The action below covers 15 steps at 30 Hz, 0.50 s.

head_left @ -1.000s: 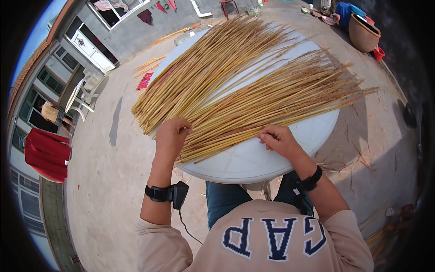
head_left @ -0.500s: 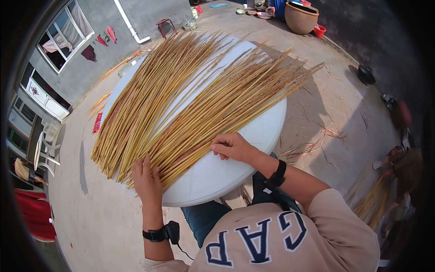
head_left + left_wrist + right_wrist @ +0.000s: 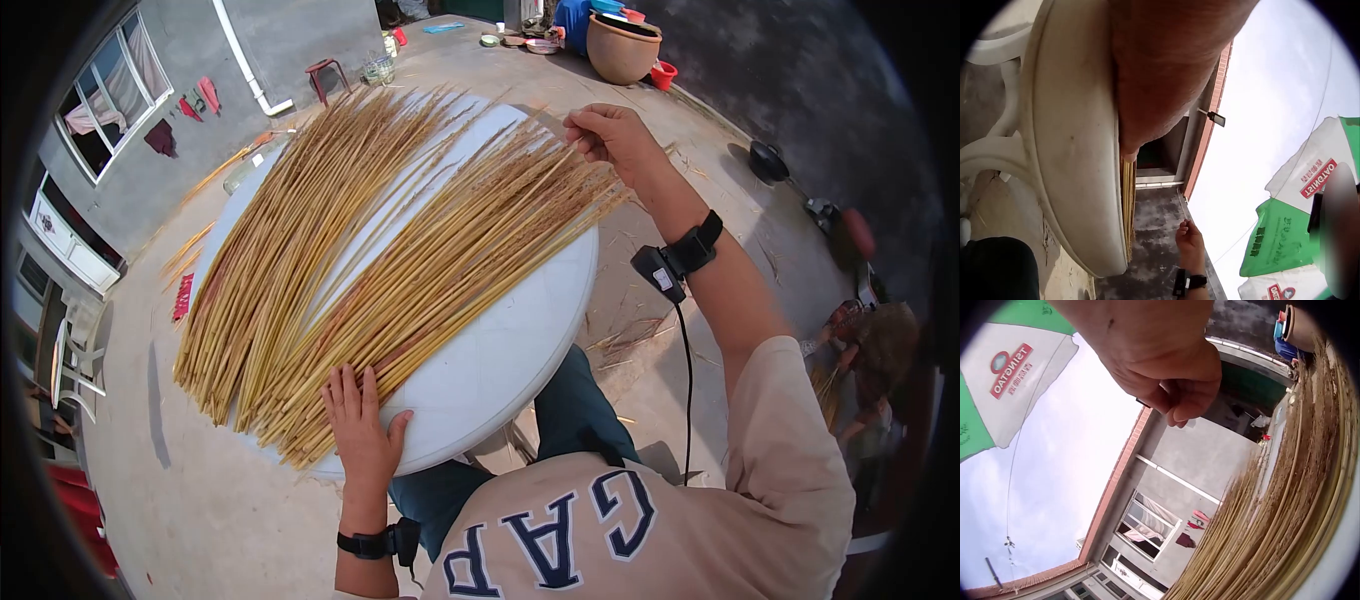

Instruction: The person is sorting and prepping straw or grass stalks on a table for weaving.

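Long dry stalks with brown feathery seed heads lie in two fanned bundles, a left bundle (image 3: pixel 275 230) and a right bundle (image 3: pixel 440 270), on a round white table (image 3: pixel 500 345). My left hand (image 3: pixel 362 430) rests flat at the near edge, its straight fingers over the thick ends of the right bundle and its thumb spread on the tabletop. My right hand (image 3: pixel 615 145) is raised by the seed heads at the far end of that bundle. Its fingers (image 3: pixel 1188 400) are curled in with the thumb against them; I cannot tell whether something thin is between them.
A large clay pot (image 3: pixel 622 50) and a red bucket (image 3: pixel 663 75) stand by the dark wall. Another person (image 3: pixel 875 360) is low at the right, near more stalks. A dark red stool (image 3: pixel 327 78) stands behind the table. A cable (image 3: pixel 688 390) hangs from my right wrist.
My right hand has moved from the near side of the right bundle out to its seed heads. My left hand has flattened on the near stalk ends. The head view has swung right.
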Available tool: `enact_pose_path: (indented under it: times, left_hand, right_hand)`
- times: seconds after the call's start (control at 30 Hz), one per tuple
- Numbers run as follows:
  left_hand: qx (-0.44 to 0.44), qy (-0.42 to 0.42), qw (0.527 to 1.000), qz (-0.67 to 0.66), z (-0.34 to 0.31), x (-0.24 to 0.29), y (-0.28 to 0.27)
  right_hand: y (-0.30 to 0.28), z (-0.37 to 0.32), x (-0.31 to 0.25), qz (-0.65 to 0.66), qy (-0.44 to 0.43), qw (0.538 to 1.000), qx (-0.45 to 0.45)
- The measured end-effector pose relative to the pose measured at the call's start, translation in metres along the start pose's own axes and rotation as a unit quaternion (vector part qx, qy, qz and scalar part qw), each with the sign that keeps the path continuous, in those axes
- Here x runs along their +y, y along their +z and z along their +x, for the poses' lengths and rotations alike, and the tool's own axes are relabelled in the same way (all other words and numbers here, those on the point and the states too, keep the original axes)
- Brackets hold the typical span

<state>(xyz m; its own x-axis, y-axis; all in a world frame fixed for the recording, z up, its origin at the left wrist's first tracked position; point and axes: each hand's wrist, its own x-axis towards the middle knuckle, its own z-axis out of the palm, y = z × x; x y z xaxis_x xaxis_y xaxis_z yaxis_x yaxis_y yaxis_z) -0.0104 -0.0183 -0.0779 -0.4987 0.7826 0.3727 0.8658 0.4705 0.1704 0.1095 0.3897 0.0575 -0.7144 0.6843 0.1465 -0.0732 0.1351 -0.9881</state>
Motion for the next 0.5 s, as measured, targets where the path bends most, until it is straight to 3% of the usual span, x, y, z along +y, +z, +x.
enact_pose_path:
  times: [0.2,0.27,0.4,0.47,0.5]
  left_hand:
    - [0.006,0.001,1.0,0.01,0.001,0.004,-0.002]
    - [0.005,0.001,1.0,0.011,0.001,0.003,-0.001]
    - [0.006,-0.001,1.0,0.017,0.001,0.003,-0.001]
    - [0.01,-0.004,1.0,0.013,0.001,0.004,-0.001]
    - [0.013,-0.004,1.0,0.006,0.001,0.004,-0.001]
  right_hand:
    - [0.004,0.02,0.002,-0.029,0.013,0.999,0.01]
    - [0.022,0.021,0.017,-0.069,0.071,0.993,-0.06]
    - [0.068,0.016,0.052,-0.163,0.046,0.974,-0.15]
    - [0.092,0.009,0.065,-0.424,-0.139,0.873,-0.2]
    - [0.102,0.01,0.078,-0.423,-0.142,0.872,-0.203]
